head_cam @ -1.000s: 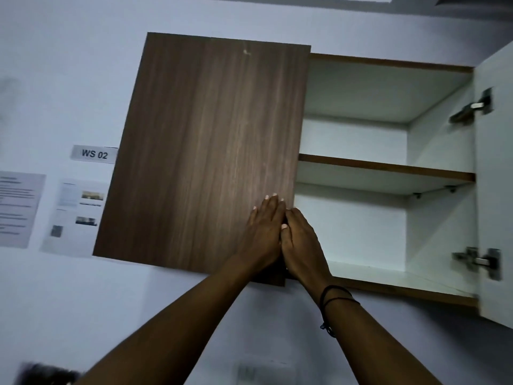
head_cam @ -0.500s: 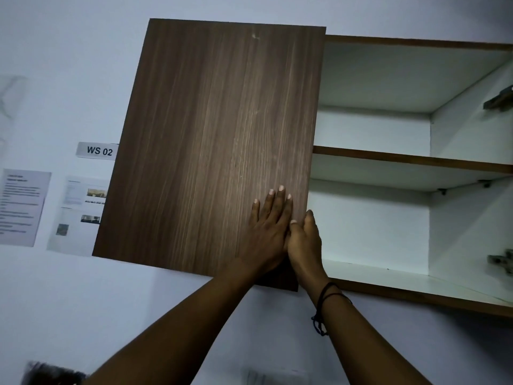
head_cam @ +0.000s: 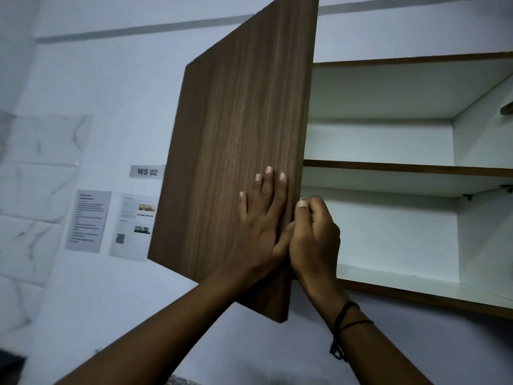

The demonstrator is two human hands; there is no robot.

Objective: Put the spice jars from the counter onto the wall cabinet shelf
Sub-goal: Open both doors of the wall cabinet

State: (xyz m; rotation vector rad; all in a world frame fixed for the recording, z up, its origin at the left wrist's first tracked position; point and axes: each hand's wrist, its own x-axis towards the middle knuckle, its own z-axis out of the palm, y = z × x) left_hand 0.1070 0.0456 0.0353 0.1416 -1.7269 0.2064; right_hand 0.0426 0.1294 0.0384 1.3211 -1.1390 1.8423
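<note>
The wall cabinet (head_cam: 402,297) hangs above me, white inside, with a middle shelf (head_cam: 402,169) and a bottom shelf (head_cam: 388,276), both bare where visible. Its left door (head_cam: 236,151), dark wood grain, stands partly swung out toward me. My left hand (head_cam: 261,226) lies flat on the door's front near its free edge, fingers straight. My right hand (head_cam: 315,240) curls its fingers round that free edge, thumb on the front. No spice jars or counter are in view.
The right door is out of frame; a hinge (head_cam: 508,108) shows at the right wall. A "WS 02" label (head_cam: 147,171) and two printed sheets (head_cam: 88,220) are on the wall at left, beside marble-look tiles (head_cam: 36,190).
The left door has swung outward toward me. My right hand went from flat beside the left to curled round the door's edge. The view moved closer and lower.
</note>
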